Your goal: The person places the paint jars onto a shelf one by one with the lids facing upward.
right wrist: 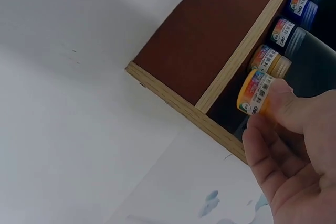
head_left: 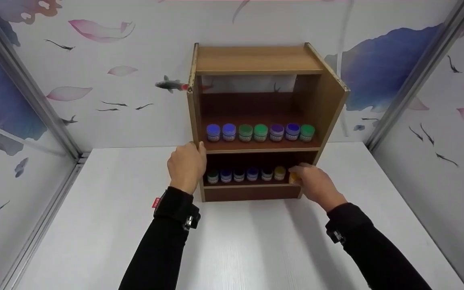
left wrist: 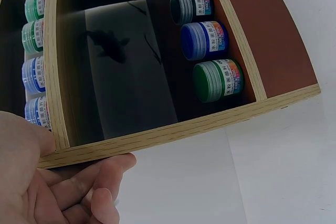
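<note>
A wooden shelf unit (head_left: pixel 258 58) stands on the white table, with paint jars lined up on two levels. My left hand (head_left: pixel 187 166) grips its left side panel. In the left wrist view, the thumb lies by the panel's front edge and the fingers (left wrist: pixel 107 179) curl along the outer face. At the right end of the lower level, my right hand (head_left: pixel 316 185) pinches an orange-yellow paint jar (right wrist: pixel 255 92) between thumb and fingers. That jar is tilted, close beside another yellow jar (right wrist: pixel 270 60) in the row; the fingers hide part of it.
The upper level bears blue, green and purple jars, such as a green-lidded jar (head_left: pixel 307 132). Darker jars fill the lower row, among them a blue jar (head_left: pixel 252 173). White table (head_left: pixel 232 245) surrounds the unit, and a patterned wall (head_left: pixel 143 121) rises behind it.
</note>
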### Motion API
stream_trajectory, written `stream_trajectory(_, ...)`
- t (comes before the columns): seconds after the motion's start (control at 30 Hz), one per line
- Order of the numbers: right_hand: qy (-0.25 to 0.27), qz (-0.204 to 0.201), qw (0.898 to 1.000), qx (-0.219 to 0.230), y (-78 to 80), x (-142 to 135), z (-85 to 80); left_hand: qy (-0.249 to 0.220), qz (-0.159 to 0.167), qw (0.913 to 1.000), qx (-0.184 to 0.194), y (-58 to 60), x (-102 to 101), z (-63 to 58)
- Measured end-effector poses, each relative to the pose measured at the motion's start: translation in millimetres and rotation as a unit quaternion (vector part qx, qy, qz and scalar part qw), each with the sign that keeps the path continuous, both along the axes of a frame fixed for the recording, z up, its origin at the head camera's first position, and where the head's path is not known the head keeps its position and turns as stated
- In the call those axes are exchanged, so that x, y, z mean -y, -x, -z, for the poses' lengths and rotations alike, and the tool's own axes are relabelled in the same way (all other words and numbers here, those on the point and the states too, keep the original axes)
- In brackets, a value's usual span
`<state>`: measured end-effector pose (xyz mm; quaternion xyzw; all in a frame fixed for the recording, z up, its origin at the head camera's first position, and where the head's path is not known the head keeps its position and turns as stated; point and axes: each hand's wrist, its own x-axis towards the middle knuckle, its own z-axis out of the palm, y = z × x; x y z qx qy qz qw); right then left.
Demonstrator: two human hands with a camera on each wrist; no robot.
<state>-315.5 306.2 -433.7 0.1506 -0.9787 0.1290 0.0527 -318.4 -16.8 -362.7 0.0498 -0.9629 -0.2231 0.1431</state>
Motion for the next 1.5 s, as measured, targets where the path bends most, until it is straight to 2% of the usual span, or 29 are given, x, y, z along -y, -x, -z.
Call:
stream_trajectory(0.17,-0.041,0.006,0.999,-0.029,6.3,5,-1.0,-0.003,-0.001,0.9999,-0.010,0.4,0,-0.2)
stream_trajectory(0.3,-0.075,0.009,0.996,-0.047,11.0,7,-0.9,-0.003,-0.002,1.0000,-0.004,1.1,-1,-0.1)
stream_trajectory(0.47,-0.092,0.009,0.995,-0.046,14.5,6,1.5,-0.001,0.000,1.0000,0.001,1.1,-3,0.3)
stream_trajectory(0.83,-0.095,0.021,0.995,-0.028,17.5,4,4.6,-0.002,0.001,1.0000,-0.006,2.0,-4,1.9)
stream_trajectory(1.5,-0.063,0.039,0.997,-0.012,23.1,15,3.8,-0.003,-0.006,1.0000,-0.004,2.2,0,4.1)
